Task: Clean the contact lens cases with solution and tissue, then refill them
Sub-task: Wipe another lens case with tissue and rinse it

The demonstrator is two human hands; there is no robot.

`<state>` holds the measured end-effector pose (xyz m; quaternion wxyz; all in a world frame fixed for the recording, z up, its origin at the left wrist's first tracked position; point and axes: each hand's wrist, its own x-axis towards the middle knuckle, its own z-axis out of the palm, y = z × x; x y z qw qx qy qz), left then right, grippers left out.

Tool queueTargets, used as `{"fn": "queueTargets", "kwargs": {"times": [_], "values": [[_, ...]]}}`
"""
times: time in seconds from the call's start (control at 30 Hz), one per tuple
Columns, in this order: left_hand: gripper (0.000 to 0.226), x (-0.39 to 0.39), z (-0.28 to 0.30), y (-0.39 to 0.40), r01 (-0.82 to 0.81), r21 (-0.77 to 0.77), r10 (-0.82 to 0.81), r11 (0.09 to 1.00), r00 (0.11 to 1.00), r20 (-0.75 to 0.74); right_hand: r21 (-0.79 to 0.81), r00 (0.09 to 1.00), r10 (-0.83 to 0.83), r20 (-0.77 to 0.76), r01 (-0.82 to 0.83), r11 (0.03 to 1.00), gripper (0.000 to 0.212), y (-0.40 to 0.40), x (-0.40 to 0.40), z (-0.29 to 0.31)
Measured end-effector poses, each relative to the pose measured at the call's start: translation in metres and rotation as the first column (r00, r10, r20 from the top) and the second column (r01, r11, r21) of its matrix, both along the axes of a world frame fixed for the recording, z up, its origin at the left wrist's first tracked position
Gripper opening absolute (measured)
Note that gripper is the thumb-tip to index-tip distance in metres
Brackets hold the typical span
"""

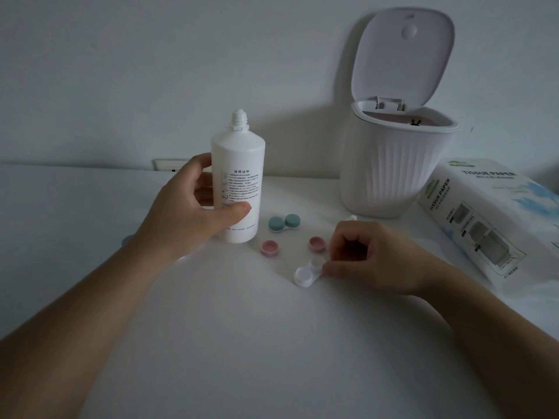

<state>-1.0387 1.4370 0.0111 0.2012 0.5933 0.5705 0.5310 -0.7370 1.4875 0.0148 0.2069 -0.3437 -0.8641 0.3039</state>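
White table [230, 322] against a pale wall [151, 71], dim light; a socket [169, 165] is seen at the wall edge behind the left hand.

Counts: one open white case [306, 275], two wells, both uncapped; one green case [283, 222], both caps on; two pink caps [269, 247] lying loose, open side up, well apart from each other, the second [317, 244] just beside the right hand. One bottle [239, 182], uncapped, upright, standing on the table or held just above it, cannot tell which. One small white piece [351, 218] is partly hidden behind the right hand, cannot tell what it is. One ribbed white bin [390, 173], lid [402, 55] raised, at the wall. One tissue pack [490, 225] lying at the right, beside the bin. A bluish object [127, 239] is mostly hidden by the left wrist.

White case is placed near table centre, in front of the pink caps; green case is behind them, just right of the bottle.

Left hand [193, 213]: wrapped around the bottle's lower body, thumb across the label.
Right hand [372, 258]: fingers curled, the right end of the white case is pinched at the fingertips; case rests on the table.
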Motion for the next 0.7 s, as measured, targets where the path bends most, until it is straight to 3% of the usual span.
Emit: {"fn": "queueTargets", "kwargs": {"times": [0.13, 0.33, 0.5, 0.7], "values": [[0.066, -0.002, -0.002, 0.003, -0.014, -0.05, 0.015, 0.999, 1.0, 0.012, 0.042, 0.998, -0.005, 0.067, 0.002, 0.999, 0.02, -0.001, -0.002, 0.0], [0.064, 0.001, -0.001, 0.002, -0.035, -0.115, 0.038, 0.993, 0.999, 0.028, 0.052, 0.999, -0.001, 0.052, -0.001, 0.999, 0.015, -0.004, -0.006, -0.001], [0.072, 0.008, 0.002, -0.001, -0.056, -0.154, 0.061, 0.987, 0.998, 0.032, 0.07, 0.998, 0.028, 0.055, -0.031, 0.997, 0.03, -0.006, -0.01, -0.004], [0.091, 0.022, 0.001, 0.003, -0.211, -0.138, 0.206, 0.968, 0.977, -0.047, 0.128, 0.989, 0.041, 0.144, -0.06, 0.99, 0.049, -0.008, -0.018, -0.006]]}}
